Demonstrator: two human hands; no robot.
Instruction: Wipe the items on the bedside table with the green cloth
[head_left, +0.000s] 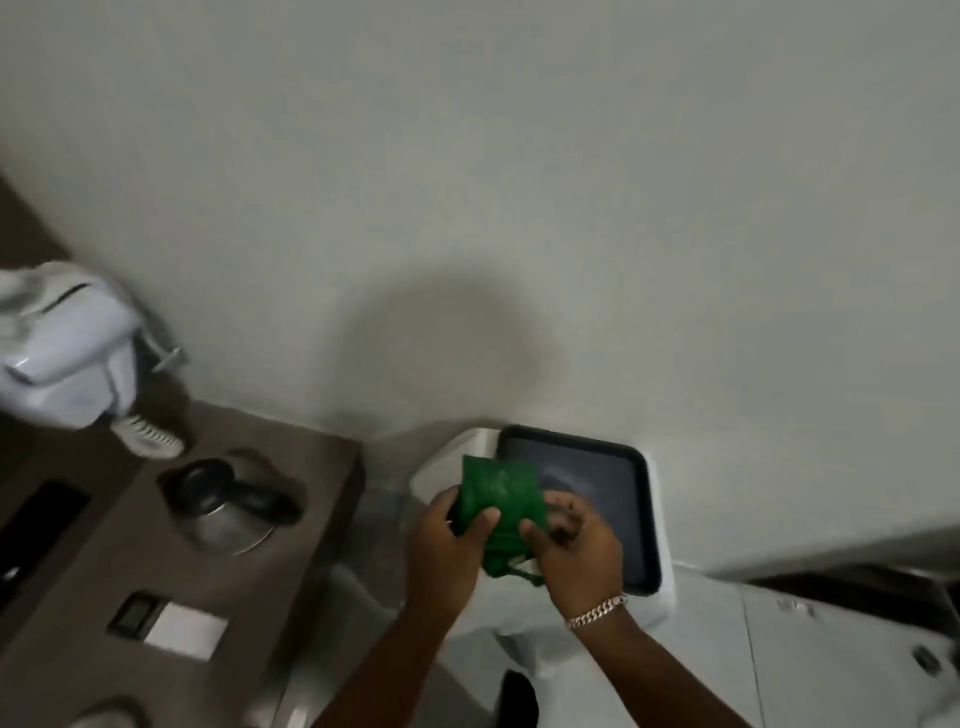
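Observation:
Both of my hands hold the green cloth (497, 493), folded into a small pad, above the left part of a dark rectangular tray (618, 467). My left hand (448, 540) pinches the cloth's left side with thumb on top. My right hand (574, 543), with a chain bracelet on the wrist, grips its lower right part. The tray lies on a small white table (441, 462) against the wall. The lower part of the cloth is hidden between my hands.
A brown wooden counter (291, 566) stands to the left with a steel kettle (228, 504), a small white fan (148, 434), a white appliance (62, 348) and a white paper (187, 629). White bedding (831, 649) lies at the lower right. A plain wall fills the upper view.

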